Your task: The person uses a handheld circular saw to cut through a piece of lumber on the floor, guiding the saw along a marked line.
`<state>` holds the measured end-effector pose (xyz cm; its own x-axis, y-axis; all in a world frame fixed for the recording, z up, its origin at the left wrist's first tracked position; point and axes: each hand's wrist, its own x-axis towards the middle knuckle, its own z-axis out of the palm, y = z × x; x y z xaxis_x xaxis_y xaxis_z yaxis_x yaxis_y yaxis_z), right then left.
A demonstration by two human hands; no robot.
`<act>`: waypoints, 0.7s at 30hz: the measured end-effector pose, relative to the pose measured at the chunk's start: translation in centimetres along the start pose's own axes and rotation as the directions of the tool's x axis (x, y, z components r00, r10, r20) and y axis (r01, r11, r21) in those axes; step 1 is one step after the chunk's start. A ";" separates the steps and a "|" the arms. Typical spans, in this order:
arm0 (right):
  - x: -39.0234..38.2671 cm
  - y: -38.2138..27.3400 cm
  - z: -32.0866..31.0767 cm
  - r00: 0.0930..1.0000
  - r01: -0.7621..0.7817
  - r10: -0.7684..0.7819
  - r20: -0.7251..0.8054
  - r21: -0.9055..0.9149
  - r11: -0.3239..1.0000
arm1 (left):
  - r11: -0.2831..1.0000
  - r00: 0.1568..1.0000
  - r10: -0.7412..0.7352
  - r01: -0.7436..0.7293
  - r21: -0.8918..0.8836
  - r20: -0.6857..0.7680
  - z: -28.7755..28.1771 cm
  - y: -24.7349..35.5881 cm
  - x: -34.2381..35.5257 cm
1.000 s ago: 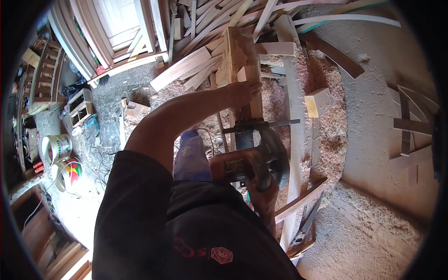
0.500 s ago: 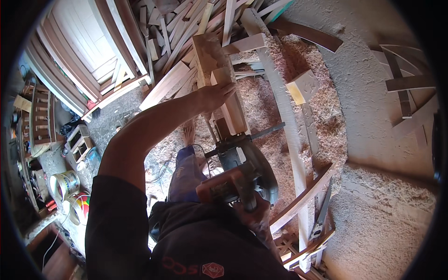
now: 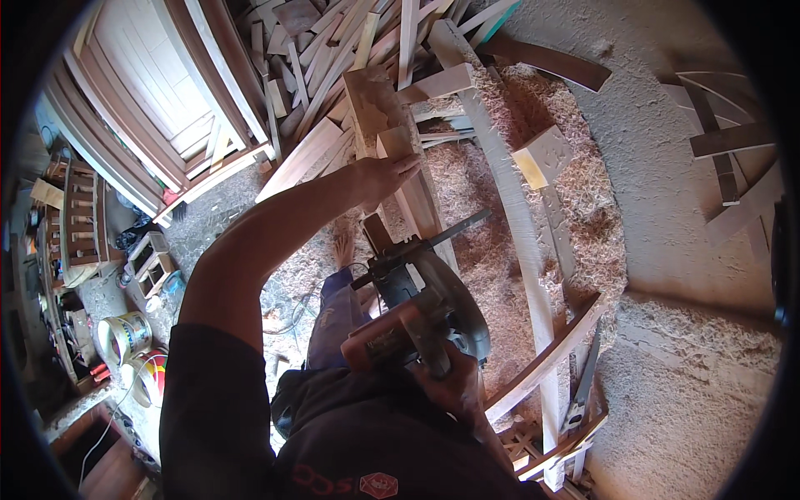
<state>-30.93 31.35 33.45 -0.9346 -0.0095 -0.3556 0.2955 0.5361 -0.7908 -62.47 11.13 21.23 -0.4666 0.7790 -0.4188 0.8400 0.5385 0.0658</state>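
Across the floor [image 3: 692,250] sawdust lies thick, with a scrap pile [image 3: 333,50] of offcuts beyond and a long curved rail [image 3: 508,208] running through the shavings. Under the person a plank [image 3: 417,200] stands slanted, the left hand [image 3: 383,173] pressed flat on its upper end, fingers spread and gripping nothing. Lower down, the right hand [image 3: 454,385] is closed round the handle of a circular saw [image 3: 421,304], which sits against the plank's lower part.
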 end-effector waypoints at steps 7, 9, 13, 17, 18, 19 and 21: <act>0.9 -0.4 0.0 0.998 -0.055 0.055 -0.011 0.025 0.998 | 0.986 0.989 -0.041 0.063 -0.152 0.140 -1.3 -0.3 -0.2; 1.4 -0.9 0.0 0.999 -0.045 0.046 -0.022 0.024 0.999 | 0.987 0.994 -0.058 0.071 -0.143 0.091 0.1 -0.5 0.1; 2.6 -0.7 -0.2 0.998 -0.046 0.048 -0.044 0.050 0.998 | 1.000 0.999 -0.021 0.021 -0.014 -0.029 0.7 0.0 0.0; 3.7 -0.6 -0.5 0.996 -0.071 0.073 -0.054 0.046 0.996 | 0.994 0.960 -0.111 0.108 -0.025 -0.257 1.6 1.7 0.1; 3.8 -0.3 -0.4 0.996 -0.070 0.073 -0.052 0.059 0.996 | 0.994 0.950 -0.103 0.112 0.014 -0.294 1.8 1.8 0.3; 3.8 0.0 -0.4 0.996 -0.071 0.075 -0.053 0.070 0.995 | 0.992 0.938 -0.091 0.115 0.052 -0.333 2.1 1.9 0.7; 3.8 -0.3 0.4 0.999 -0.051 0.052 -0.016 0.053 0.997 | 0.992 0.906 -0.073 0.109 0.063 -0.416 4.4 0.4 0.4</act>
<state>-34.55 30.83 32.17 -0.9210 0.0322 -0.3883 0.3531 0.4904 -0.7968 -61.10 10.19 17.11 -0.5996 0.8003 -0.0075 0.7999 0.5989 -0.0374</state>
